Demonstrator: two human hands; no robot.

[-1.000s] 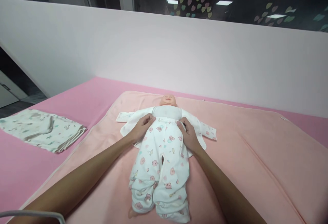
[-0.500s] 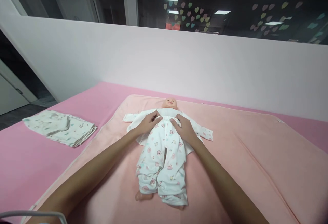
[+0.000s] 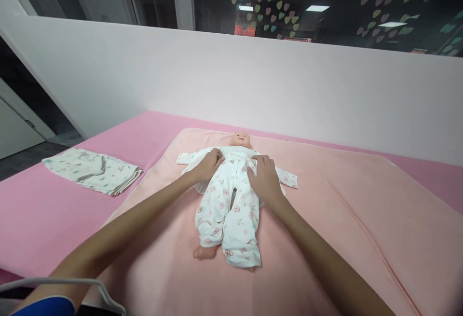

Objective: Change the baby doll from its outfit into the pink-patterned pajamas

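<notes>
A baby doll (image 3: 240, 139) lies on its back, dressed in a white long-sleeved top (image 3: 288, 179) and white trousers (image 3: 240, 224) with small pink prints. My left hand (image 3: 208, 165) is at the left side of the trousers' waist, its fingers curled in on the cloth. At the opposite side of the waist, my right hand (image 3: 266, 178) has bent fingers over the edge and the thumb on the trouser front; the fingertips are partly hidden. One bare foot (image 3: 205, 252) sticks out of the left trouser leg. A small slit shows at the crotch.
Under the doll is a peach-coloured blanket (image 3: 325, 239) with a long crease on the right, spread over a pink mat (image 3: 32, 219). A folded printed cloth (image 3: 94, 171) lies at the left. Behind rises a white wall (image 3: 253, 84). A grey cable (image 3: 72, 281) crosses the lower left.
Both hands have shifted outward from the front of the waistband to its sides. The trousers sit higher and the legs look less bunched. The view has tilted slightly down.
</notes>
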